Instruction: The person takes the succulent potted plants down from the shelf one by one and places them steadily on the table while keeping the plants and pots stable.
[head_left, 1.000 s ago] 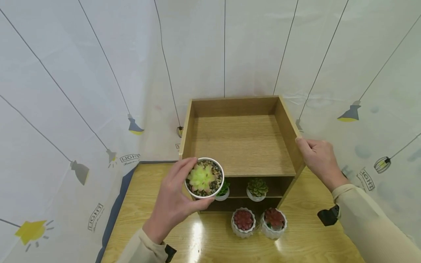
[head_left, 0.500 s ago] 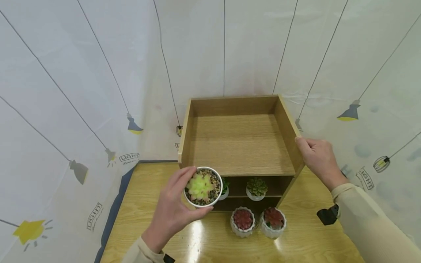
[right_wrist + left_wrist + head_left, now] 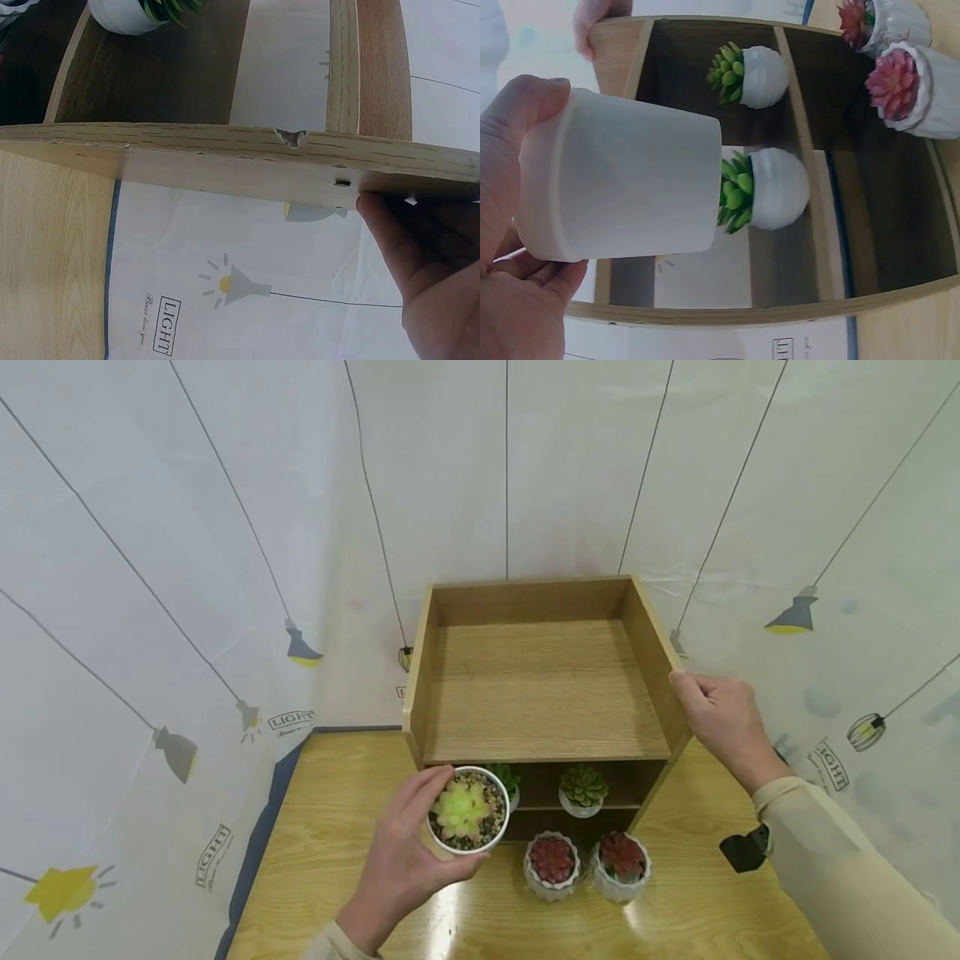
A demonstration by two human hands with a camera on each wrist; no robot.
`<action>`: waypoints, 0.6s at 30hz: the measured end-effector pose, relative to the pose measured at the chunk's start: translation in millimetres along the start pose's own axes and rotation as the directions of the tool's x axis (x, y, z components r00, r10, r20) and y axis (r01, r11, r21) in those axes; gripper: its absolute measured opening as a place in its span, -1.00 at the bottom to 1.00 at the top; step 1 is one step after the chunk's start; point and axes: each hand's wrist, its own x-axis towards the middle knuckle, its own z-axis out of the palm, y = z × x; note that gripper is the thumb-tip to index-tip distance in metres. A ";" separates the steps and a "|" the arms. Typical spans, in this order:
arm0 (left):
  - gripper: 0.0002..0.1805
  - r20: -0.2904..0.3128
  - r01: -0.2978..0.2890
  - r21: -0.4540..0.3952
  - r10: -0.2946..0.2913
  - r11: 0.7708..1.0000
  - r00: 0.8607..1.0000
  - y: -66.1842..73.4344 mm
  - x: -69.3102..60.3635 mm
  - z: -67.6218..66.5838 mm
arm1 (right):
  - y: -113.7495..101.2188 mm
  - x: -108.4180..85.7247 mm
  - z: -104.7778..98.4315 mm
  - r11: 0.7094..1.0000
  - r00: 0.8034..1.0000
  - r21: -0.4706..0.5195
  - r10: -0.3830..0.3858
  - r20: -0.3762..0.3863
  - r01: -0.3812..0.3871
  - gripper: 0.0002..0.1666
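The left hand (image 3: 397, 856) pinches a white pot (image 3: 634, 176), which has just sunk below the upper front-left corner of the shelf (image 3: 547, 689), seemingly nearer its lower tiers, not set down; the right hand (image 3: 722, 717) grips the right edge.

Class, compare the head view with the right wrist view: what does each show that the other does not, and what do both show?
Only the head view shows the left hand and the potted plant it pinches.

Only the right wrist view shows a chip in the front edge of the shelf and a dark spot on its outer side.

Both show the shelf, the right hand gripping it, a green plant inside it, the table and the printed wall.
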 end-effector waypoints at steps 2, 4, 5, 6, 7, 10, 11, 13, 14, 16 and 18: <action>0.10 0.000 0.000 0.003 0.000 1.000 1.000 -1.3 -2.3 3.1 | 0.2 0.1 -0.1 1.000 1.000 0.002 0.002 0.000 -0.002 -0.30; 0.09 0.001 0.001 -0.002 -0.001 1.000 1.000 -2.6 -4.8 6.0 | 0.2 0.1 -0.1 1.000 1.000 0.006 0.005 -0.001 -0.005 -0.30; 0.09 0.004 0.006 -0.008 -0.006 1.000 1.000 -3.3 -6.2 7.4 | 0.1 0.1 0.0 1.000 1.000 0.008 0.006 -0.001 -0.006 -0.30; 0.09 0.007 0.011 -0.010 -0.011 1.000 1.000 -3.9 -7.6 8.7 | -0.1 0.1 0.1 1.000 1.000 0.011 0.006 -0.001 -0.006 -0.29; 0.09 0.010 0.016 -0.013 -0.016 1.000 1.000 -4.6 -9.1 10.2 | -0.3 0.1 0.2 1.000 1.000 0.012 0.006 -0.002 -0.006 -0.29; 0.09 0.025 0.052 -0.024 -0.051 0.998 0.998 -6.9 -14.1 14.6 | -1.1 -0.1 0.6 1.000 1.000 0.014 0.001 -0.008 0.000 -0.29; 0.09 0.029 0.064 -0.027 -0.063 0.998 0.998 -7.8 -15.7 16.1 | -1.4 -0.2 0.6 1.000 1.000 0.014 -0.003 -0.011 0.003 -0.29; 0.09 0.038 0.084 -0.033 -0.083 0.996 0.996 -9.6 -18.6 19.4 | -2.1 -0.5 0.6 1.000 1.000 0.012 -0.008 -0.017 0.008 -0.29; 0.09 0.042 0.093 -0.038 -0.091 0.995 0.995 -10.5 -20.0 21.1 | -2.3 -0.7 0.5 1.000 1.000 0.011 -0.010 -0.020 0.010 -0.29; 0.09 0.045 0.102 -0.040 -0.100 0.994 0.994 -12.3 -22.4 24.3 | -2.8 -0.9 0.3 1.000 1.000 0.010 -0.013 -0.024 0.014 -0.29; 0.08 0.046 0.105 -0.038 -0.103 0.994 0.994 -14.0 -24.9 27.6 | -2.8 -1.1 0.1 1.000 1.000 0.013 -0.014 -0.027 0.014 -0.29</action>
